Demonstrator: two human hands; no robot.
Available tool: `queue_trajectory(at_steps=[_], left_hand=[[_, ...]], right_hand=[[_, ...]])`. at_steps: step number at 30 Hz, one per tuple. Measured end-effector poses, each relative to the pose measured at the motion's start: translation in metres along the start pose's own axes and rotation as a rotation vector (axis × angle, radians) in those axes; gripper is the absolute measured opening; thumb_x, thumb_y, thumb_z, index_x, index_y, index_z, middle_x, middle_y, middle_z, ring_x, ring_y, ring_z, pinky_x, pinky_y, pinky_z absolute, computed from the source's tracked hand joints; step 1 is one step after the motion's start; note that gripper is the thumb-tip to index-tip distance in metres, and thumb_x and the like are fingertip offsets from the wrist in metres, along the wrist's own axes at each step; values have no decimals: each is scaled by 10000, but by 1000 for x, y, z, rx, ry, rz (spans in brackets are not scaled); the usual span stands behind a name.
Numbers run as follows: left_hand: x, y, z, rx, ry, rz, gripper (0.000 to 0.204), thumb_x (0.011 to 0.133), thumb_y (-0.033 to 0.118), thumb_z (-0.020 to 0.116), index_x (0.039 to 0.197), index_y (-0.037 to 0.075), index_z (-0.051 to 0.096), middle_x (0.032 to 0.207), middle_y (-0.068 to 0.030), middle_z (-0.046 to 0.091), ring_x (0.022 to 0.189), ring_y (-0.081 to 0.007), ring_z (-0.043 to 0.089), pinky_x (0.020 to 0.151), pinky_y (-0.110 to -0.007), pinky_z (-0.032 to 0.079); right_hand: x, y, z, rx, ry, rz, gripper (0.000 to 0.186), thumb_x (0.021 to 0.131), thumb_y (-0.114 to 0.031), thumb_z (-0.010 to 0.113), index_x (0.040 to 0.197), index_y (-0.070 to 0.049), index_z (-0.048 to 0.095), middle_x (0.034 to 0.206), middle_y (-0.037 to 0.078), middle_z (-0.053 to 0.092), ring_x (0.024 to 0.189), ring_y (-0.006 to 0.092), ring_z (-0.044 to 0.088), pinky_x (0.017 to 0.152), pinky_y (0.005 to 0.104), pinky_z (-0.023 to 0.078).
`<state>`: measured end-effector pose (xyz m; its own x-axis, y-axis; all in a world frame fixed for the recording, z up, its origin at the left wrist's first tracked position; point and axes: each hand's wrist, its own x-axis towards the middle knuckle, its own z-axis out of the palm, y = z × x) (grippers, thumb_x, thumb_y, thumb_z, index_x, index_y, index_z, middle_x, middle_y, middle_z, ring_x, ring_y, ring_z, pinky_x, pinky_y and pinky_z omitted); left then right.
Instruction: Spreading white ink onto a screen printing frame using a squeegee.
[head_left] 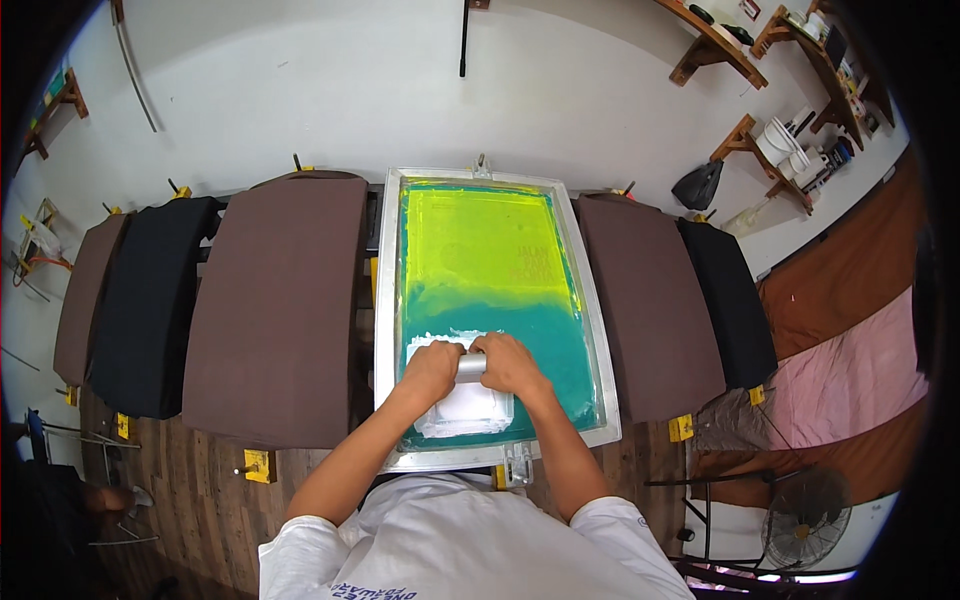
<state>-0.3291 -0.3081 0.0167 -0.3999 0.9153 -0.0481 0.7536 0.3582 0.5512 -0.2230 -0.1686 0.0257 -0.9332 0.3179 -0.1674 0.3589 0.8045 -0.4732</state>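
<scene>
1. Head view, centre of the frame: a metal-framed printing screen [596, 330] lies flat, its mesh yellow-green in the upper half and teal lower down.
2. Lower centre of the screen: the left hand [430, 370] and right hand [508, 362] are both curled closed around the silvery handle of a squeegee [470, 367], the hands side by side and nearly touching.
3. A smear of white ink [470, 408] lies on the mesh just under and below the hands.
4. Left of the screen sit a brown platen [275, 310] and a black-covered platen [150, 305]; right of it, another brown platen [650, 305].
5. Lower right of the frame: a floor fan [805, 518] stands near pink cloth [850, 380].
</scene>
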Motion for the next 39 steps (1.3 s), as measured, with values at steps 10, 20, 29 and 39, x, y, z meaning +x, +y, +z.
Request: queue_trajectory(at_steps=[10,20,29,39], left_hand=[[-34,12,13,-62,60,-21,454,669,-108,618,1106,-3,685,1000,-239,683,879,-400,677,826,-439,544],[-89,28,34,-53,38,49,431,680,-86,638,1104,-17,664,1054,-214,672,854,-368,685,784,-425,558],[-107,37,46,1,64,56,454,655,-42,681,1104,18,661,1074,-178,671,856,-359,679,786,-430,547],[-113,35,46,54,42,76,443,730,183,759,1139,60,641,1121,-145,666,923,-330,676,802,-443,538]], right_hand=[[-38,-14,13,-3,62,-12,429,633,42,637,1057,-5,684,1057,187,651,1015,385,591,904,452,494],[-99,-30,28,-20,15,31,465,621,16,679,1084,-27,662,1073,151,631,1029,350,586,898,435,496],[-127,-35,30,-77,-4,51,548,650,-12,708,1186,-76,612,1143,114,611,1106,324,569,925,457,449],[-231,12,51,362,140,548,496,872,-338,717,1163,34,564,1035,164,631,976,273,629,861,376,518]])
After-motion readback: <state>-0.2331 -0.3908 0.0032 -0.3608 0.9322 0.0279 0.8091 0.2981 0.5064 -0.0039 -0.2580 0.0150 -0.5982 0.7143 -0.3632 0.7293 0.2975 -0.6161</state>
